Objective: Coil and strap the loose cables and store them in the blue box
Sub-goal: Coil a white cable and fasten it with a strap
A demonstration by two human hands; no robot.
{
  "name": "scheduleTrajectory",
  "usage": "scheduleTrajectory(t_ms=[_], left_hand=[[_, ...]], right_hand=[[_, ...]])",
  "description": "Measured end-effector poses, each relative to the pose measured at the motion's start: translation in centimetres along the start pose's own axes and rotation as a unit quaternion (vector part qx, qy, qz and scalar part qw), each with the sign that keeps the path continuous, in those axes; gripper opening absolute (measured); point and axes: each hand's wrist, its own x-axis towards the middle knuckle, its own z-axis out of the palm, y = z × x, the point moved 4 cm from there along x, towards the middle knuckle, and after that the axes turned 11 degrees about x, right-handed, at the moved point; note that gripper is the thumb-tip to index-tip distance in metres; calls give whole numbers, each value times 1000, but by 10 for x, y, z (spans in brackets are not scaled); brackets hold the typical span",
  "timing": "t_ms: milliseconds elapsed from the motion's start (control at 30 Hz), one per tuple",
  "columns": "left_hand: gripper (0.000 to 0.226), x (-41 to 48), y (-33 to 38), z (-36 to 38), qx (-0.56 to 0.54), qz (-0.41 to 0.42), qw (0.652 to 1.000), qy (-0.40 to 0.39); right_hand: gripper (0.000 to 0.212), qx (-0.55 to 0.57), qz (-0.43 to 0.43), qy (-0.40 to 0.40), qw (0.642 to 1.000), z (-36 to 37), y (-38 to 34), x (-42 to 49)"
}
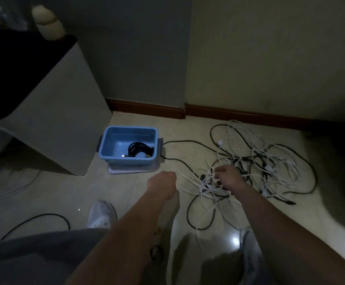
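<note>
The box (108,145) is sitting open on the floor (126,194) at about ten o'clock from the left hand (163,181), resting on a pale lid (130,171) whose edge is showing under its near side. Inside it, a black coil (138,149) is lying toward the box's four o'clock corner, with a small plug end and something pale and round beside it that is too dim to make out; the rest of the box floor is showing bare blue. The tangle (270,161) of black and white cables is spreading loose over the floor at three o'clock from the box, and one black lead (179,141) is running from it to the box's right handle. The left hand is hanging just off the tangle's nine o'clock edge, its grip closed into a fist, and a white cable (188,177) is leading out of that fist into the tangle. The right hand (228,177) is reaching into the tangle's near left part, its grip curled tight around white strands there. A cabinet (60,120) is standing at nine o'clock from the box, just beside it. A shoe (101,214) is planted at seven o'clock from the left hand, and another black cable (44,215) is looping over the floor further toward nine o'clock from the shoe.
</note>
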Motion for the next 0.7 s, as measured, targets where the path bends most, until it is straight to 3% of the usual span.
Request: scheduleTrajectory(t_ms=[200, 333, 533, 600, 700], left_hand=[[38, -8, 45, 33, -33, 31, 998, -36], [36, 7, 65, 46, -38, 54, 997, -36], [35, 41, 97, 62, -34, 94, 994, -43], [36, 52, 110, 66, -36, 114, 992, -37], [44, 74, 131, 69, -39, 138, 989, -27]], right_hand=[[21, 19, 37, 39, 998, -34, 60, -14], [32, 9, 45, 38, 998, -37, 88, -5], [33, -65, 48, 65, 995, -51, 111, 10], [37, -68, 61, 87, 992, -58, 113, 20], [50, -68, 55, 182, 979, -75, 108, 35]])
